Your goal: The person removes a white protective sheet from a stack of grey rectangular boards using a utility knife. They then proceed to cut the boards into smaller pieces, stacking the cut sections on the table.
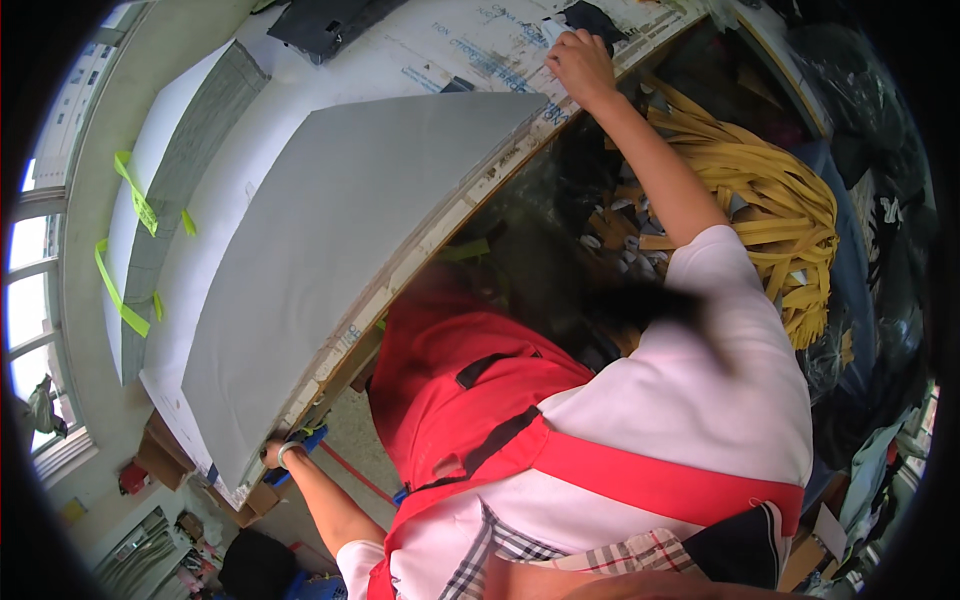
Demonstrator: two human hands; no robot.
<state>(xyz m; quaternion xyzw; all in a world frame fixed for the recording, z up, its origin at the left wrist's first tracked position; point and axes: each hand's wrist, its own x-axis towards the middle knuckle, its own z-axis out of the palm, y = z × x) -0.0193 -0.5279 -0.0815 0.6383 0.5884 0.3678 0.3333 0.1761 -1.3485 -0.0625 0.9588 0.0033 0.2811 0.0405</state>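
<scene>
A large grey sheet point(330, 210) lies flat along the near side of the worktable point(455, 55), close to its edge. At the table's far right, my right hand point(583, 65) is closed around a small pale object point(552, 30), whose kind I cannot make out. Beside that hand is a crumpled black piece point(592, 22). Down at the sheet's left end, my left hand point(273, 453) is at the table's edge, its fingers curled and in shadow. A blue item point(308, 438) sits next to it; what the fingers grip is hidden.
Behind the grey sheet lies a stack of sheets point(190, 140) tied with bright yellow-green strips point(125, 300). A black flat piece point(322, 28) is at the table's back. Under the table's right part hangs a bundle of mustard strips point(770, 200). Cardboard boxes point(165, 448) stand beyond the left end.
</scene>
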